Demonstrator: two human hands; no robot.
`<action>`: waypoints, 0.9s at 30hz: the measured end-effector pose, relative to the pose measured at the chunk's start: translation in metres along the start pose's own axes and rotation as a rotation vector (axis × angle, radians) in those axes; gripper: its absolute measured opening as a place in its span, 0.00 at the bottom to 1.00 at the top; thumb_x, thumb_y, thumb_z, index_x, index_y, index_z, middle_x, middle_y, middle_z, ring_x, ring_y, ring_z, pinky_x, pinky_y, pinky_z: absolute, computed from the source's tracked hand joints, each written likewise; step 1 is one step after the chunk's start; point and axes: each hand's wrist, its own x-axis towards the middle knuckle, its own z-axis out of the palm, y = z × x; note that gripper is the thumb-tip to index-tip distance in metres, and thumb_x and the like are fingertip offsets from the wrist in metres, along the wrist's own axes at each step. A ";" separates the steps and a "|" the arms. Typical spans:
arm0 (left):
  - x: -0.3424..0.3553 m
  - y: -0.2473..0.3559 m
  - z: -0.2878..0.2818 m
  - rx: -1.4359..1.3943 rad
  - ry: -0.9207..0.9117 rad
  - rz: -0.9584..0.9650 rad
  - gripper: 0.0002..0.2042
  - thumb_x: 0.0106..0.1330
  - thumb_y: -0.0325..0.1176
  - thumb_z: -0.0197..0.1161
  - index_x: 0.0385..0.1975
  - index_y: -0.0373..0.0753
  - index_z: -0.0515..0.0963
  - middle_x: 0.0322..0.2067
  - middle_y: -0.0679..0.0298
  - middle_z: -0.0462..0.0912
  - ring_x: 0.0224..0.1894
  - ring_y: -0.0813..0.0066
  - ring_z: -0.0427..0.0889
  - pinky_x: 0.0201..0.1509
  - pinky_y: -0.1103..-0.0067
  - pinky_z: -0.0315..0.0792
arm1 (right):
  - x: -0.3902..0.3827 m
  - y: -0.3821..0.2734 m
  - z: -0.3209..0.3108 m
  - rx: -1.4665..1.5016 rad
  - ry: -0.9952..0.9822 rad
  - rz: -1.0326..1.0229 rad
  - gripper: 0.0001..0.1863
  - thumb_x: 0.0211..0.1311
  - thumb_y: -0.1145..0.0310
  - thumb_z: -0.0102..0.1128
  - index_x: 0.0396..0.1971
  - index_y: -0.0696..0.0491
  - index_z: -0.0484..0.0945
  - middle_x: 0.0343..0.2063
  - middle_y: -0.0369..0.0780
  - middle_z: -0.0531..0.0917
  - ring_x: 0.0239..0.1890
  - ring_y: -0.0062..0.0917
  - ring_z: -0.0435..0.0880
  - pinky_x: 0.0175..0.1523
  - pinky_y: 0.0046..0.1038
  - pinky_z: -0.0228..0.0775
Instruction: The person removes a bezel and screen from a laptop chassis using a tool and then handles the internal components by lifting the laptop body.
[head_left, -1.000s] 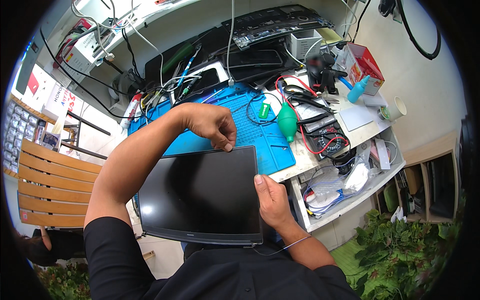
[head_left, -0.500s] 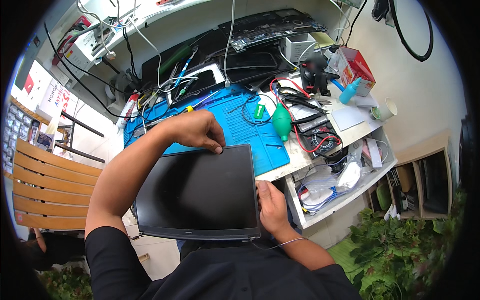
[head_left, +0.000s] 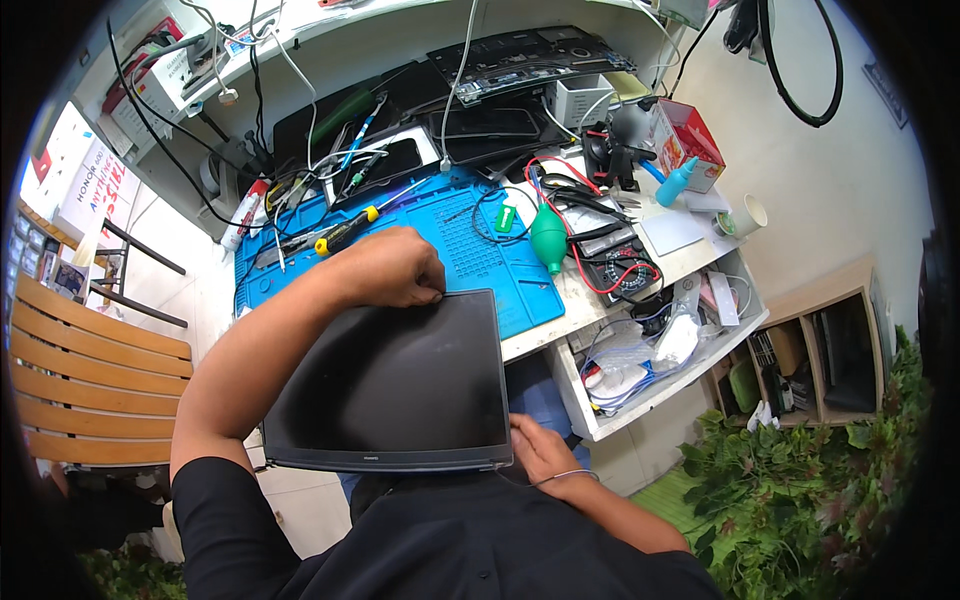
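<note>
A dark laptop screen with a thin black bezel lies tilted over my lap, its far edge by the bench. My left hand is closed at the top edge, fingertips pinching the bezel near the upper right corner. Low on the right edge, my right hand grips the side of the screen, some of its fingers hidden behind it. A thin dark cable or strip shows at the lower right corner, close to my right wrist. Just beyond my left hand, a yellow-and-black screwdriver lies on the blue work mat.
On the bench are a green air blower, a multimeter with red leads, pliers and an opened laptop body. An open drawer full of parts juts out at right. A slatted wooden chair stands at left.
My right hand has slid down the screen's right edge toward the lower corner. My left hand stays at the top edge, its fingers curled in more. The view has shifted slightly.
</note>
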 end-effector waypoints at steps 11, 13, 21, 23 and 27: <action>-0.012 -0.002 0.018 0.064 0.158 0.093 0.08 0.62 0.30 0.73 0.39 0.41 0.92 0.36 0.59 0.91 0.36 0.56 0.90 0.44 0.66 0.82 | -0.065 -0.040 -0.058 -0.044 -0.614 0.055 0.40 0.87 0.44 0.41 0.80 0.64 0.57 0.81 0.56 0.58 0.85 0.43 0.52 0.85 0.36 0.47; -0.010 -0.002 0.016 0.045 0.157 0.100 0.08 0.62 0.30 0.73 0.40 0.41 0.92 0.37 0.59 0.91 0.37 0.56 0.90 0.45 0.65 0.82 | -0.076 -0.048 -0.072 -0.152 -0.613 -0.023 0.35 0.87 0.49 0.45 0.77 0.64 0.64 0.78 0.56 0.64 0.82 0.44 0.61 0.83 0.38 0.55; -0.013 0.003 0.013 -0.093 0.136 -0.092 0.07 0.62 0.30 0.76 0.39 0.43 0.93 0.36 0.58 0.91 0.40 0.57 0.89 0.45 0.66 0.81 | 0.000 -0.151 -0.115 -0.426 -0.195 -0.460 0.10 0.71 0.73 0.64 0.49 0.58 0.86 0.43 0.45 0.89 0.44 0.41 0.89 0.48 0.38 0.81; -0.010 0.002 0.016 -0.117 0.154 -0.099 0.07 0.61 0.30 0.76 0.39 0.44 0.93 0.35 0.59 0.91 0.39 0.57 0.89 0.45 0.67 0.80 | 0.055 -0.152 -0.097 -0.553 0.090 -0.663 0.11 0.66 0.75 0.66 0.48 0.56 0.87 0.42 0.44 0.88 0.42 0.41 0.87 0.47 0.39 0.80; -0.009 -0.004 0.027 -0.091 0.236 -0.037 0.06 0.60 0.28 0.76 0.37 0.45 0.93 0.35 0.61 0.91 0.40 0.58 0.89 0.45 0.67 0.80 | 0.145 -0.124 -0.075 -0.835 0.174 -0.815 0.14 0.63 0.77 0.64 0.48 0.55 0.89 0.45 0.41 0.87 0.49 0.39 0.84 0.55 0.40 0.77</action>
